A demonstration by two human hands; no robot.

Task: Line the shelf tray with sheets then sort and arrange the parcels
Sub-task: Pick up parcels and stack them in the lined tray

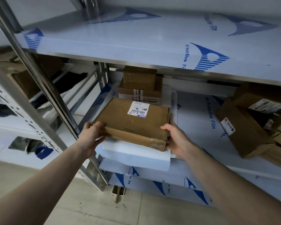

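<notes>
A flat brown cardboard parcel [133,120] with a white barcode label sits at the front left of the middle shelf, over white sheets [136,153] that hang past the shelf edge. My left hand [92,135] grips its near left corner, thumb on top. My right hand [175,138] grips its near right corner. Behind it stand two stacked brown parcels [140,86], the smaller one on top.
A pile of brown parcels [256,122] lies tumbled at the right of the same shelf [199,127], which is covered in blue-printed protective film. The upper shelf [136,38] juts out overhead. A steel upright [44,88] runs just left of my left hand. Another rack stands at left.
</notes>
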